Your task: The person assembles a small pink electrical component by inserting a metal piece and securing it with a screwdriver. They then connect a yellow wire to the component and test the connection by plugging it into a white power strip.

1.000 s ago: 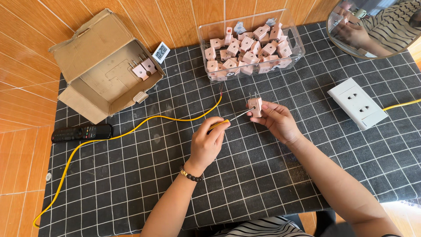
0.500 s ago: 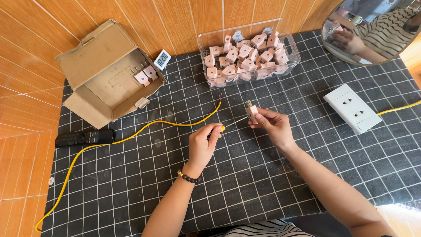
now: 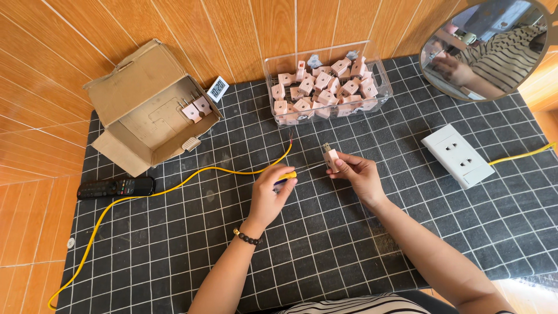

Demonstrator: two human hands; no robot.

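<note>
We held a small pink plug (image 3: 331, 157) up off the black gridded mat (image 3: 349, 244), pinched at its body between the fingers of our right hand (image 3: 356, 173), its metal prongs pointing up and away. Our left hand (image 3: 271, 195) was closed around a yellow-handled screwdriver (image 3: 286, 175), its thin shaft aimed at the plug's side. We judged the plug light, hard and smooth, easy to twist loose, so best gripped by its flat sides, clear of the prongs and the screw. The yellow cable (image 3: 174, 187) lay just beyond our left hand, its bared end (image 3: 290, 136) near the clear bin of pink plugs (image 3: 325, 87). The cardboard box (image 3: 148, 110), remote control (image 3: 115, 187), white socket block (image 3: 458, 154) and round mirror (image 3: 488, 46) stood well apart, blocking nothing
</note>
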